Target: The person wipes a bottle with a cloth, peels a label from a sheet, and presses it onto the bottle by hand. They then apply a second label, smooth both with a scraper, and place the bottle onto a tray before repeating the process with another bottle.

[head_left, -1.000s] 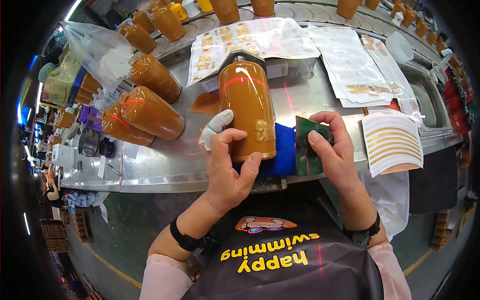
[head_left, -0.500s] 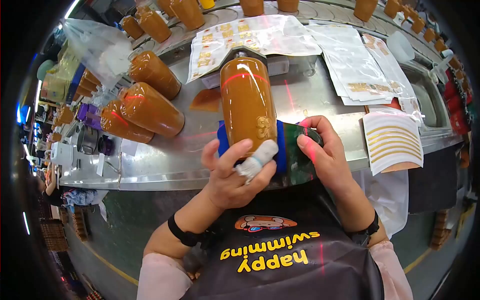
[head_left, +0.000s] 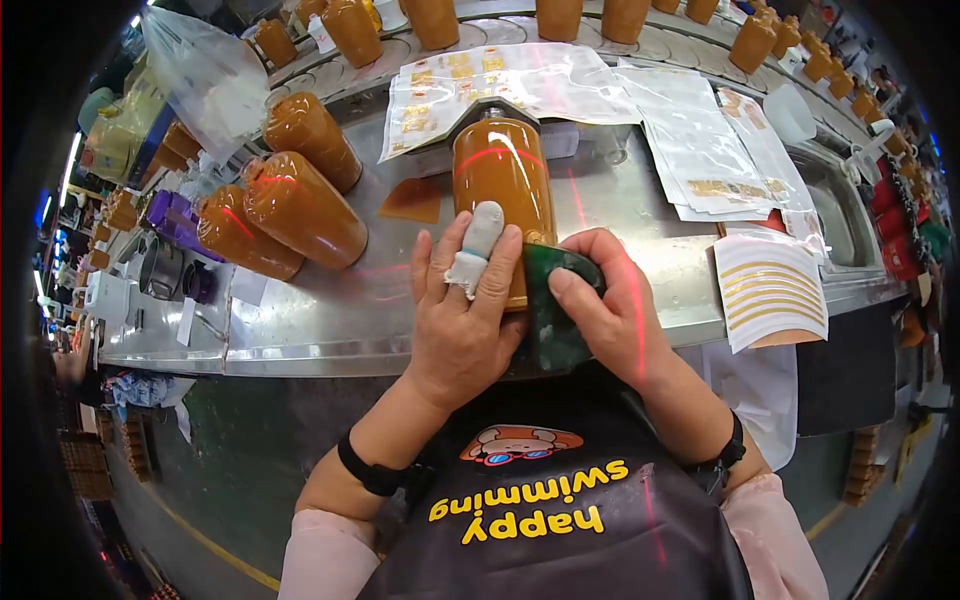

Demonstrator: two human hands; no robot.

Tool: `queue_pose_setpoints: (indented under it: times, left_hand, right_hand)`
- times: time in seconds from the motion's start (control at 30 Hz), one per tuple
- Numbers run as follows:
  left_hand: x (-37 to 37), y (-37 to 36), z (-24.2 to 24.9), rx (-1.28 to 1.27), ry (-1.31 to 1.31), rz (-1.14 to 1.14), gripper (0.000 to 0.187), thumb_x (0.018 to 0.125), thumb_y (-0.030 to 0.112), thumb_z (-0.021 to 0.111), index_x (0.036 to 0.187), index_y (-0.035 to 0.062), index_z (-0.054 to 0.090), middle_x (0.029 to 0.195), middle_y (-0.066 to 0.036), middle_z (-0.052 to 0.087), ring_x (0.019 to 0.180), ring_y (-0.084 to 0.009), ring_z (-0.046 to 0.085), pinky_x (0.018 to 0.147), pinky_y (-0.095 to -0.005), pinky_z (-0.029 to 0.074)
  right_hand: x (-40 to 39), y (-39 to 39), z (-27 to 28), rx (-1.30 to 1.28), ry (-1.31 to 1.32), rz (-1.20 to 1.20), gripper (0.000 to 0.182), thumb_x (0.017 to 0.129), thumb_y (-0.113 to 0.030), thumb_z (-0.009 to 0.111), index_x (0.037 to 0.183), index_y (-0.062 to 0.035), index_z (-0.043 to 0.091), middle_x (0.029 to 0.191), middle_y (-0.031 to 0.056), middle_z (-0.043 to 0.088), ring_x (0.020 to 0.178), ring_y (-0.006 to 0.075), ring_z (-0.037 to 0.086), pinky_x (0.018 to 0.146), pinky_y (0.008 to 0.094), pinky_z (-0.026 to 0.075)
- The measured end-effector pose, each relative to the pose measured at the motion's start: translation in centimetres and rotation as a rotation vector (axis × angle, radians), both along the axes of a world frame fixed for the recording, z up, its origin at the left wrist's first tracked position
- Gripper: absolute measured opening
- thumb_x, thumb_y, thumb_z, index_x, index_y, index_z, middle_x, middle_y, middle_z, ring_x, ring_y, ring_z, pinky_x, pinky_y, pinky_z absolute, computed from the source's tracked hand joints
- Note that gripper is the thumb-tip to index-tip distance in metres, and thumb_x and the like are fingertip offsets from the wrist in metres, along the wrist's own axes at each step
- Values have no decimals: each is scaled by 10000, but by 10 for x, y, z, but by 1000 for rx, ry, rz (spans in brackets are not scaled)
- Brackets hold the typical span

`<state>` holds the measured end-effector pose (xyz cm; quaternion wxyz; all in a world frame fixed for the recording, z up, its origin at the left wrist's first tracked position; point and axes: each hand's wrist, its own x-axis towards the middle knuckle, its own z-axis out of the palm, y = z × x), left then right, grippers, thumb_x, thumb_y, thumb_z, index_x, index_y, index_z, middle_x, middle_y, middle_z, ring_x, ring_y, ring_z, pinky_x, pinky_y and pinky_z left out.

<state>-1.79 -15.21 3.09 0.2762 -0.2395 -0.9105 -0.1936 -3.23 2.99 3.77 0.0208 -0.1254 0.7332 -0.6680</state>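
Observation:
A glossy brown bottle lies in a holder on the metal bench, its neck pointing away from me. My left hand rests on the lower part of the bottle with its fingers spread; one finger is wrapped in a white covering. Between the thumb and fingers of my right hand is a dark green flat piece, its upper edge against the bottle's right side. The raised emblem on the bottle is hidden.
Three brown bottles lie at the left. White printed sheets are behind the holder, with more sheets at the right. A card with gold curved strips lies near a sink. More bottles line the conveyor.
My left hand has moved up onto the bottle and its fingers have straightened. The green piece in my right hand has moved left against the bottle. The blue part of the holder is now hidden.

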Motion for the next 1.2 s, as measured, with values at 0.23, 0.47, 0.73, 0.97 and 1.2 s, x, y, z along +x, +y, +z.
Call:
queue_pose_setpoints:
  times: [0.23,0.47,0.73,0.97,1.2]
  left_hand:
    - [5,-18,-35,395,-211,-24,734,824,256,736,1411,-33,404,1401,-217,475,1337,-411,405,1135,-550,235]
    - [-3,-14,-29,233,-76,-74,766,831,280,720,1449,18,352,1418,-173,472,1315,-370,451,1149,-536,194]
    - [-2,-6,0,69,-68,-52,902,729,302,802,1464,47,345,1435,-198,439,1346,-403,394,1155,-544,187]
    - [5,-26,-24,147,-179,32,812,832,336,720,1452,-13,328,1444,-206,426,1385,-391,350,1156,-566,151]
    - [-5,-15,-23,202,-62,-81,818,799,286,758,1437,-28,353,1401,-225,466,1357,-403,377,1156,-564,163]
  right_hand:
    - [2,2,6,-20,-72,30,218,919,-127,593,1062,21,521,871,63,574,788,106,522,711,277,477]
    - [1,3,6,-5,-81,9,214,920,-128,592,1056,24,526,877,59,576,800,95,526,716,263,477]
    - [0,4,3,-25,-105,31,215,924,-117,590,1069,21,511,874,42,556,791,73,508,690,254,471]
    - [0,7,2,-56,-104,55,201,927,-109,585,1066,14,508,883,34,549,775,65,501,673,240,462]
    - [-1,9,0,-58,-94,58,199,921,-111,586,1050,20,509,873,37,553,775,71,503,681,248,461]
